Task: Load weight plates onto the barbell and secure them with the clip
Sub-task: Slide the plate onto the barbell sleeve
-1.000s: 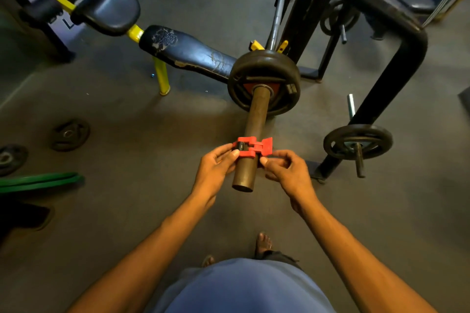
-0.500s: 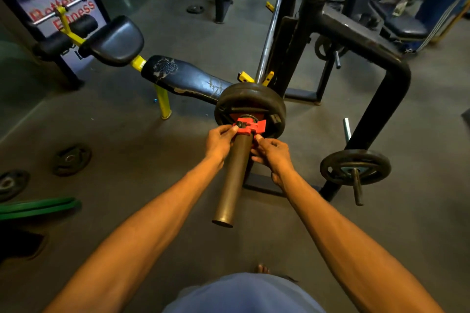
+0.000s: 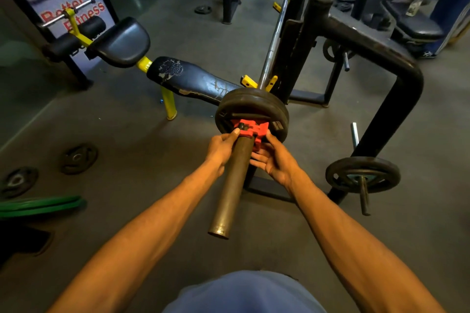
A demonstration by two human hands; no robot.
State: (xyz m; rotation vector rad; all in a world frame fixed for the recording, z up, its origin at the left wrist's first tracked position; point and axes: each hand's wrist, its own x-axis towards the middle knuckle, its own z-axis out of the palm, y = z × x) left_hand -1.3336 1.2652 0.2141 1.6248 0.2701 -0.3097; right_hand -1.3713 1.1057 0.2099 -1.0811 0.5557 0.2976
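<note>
The barbell's brown sleeve [image 3: 232,185] points toward me, with its steel shaft running back onto the rack. Black weight plates [image 3: 251,103] sit on the sleeve's inner end. A red clip [image 3: 251,129] is around the sleeve, pressed against the outer plate. My left hand [image 3: 221,147] grips the clip's left side with the thumb on its lever. My right hand [image 3: 274,160] holds the clip's right and lower side, fingers curled under it.
A black bench [image 3: 188,79] with yellow legs stands left of the rack [image 3: 368,48]. A plate [image 3: 363,173] hangs on a storage peg at right. Two small plates [image 3: 78,159] and green plates [image 3: 40,206] lie on the floor at left.
Both hands slid the red clip from near the sleeve's outer end up to the plates, and it now rests against them. My right hand's fingers have shifted under the clip.
</note>
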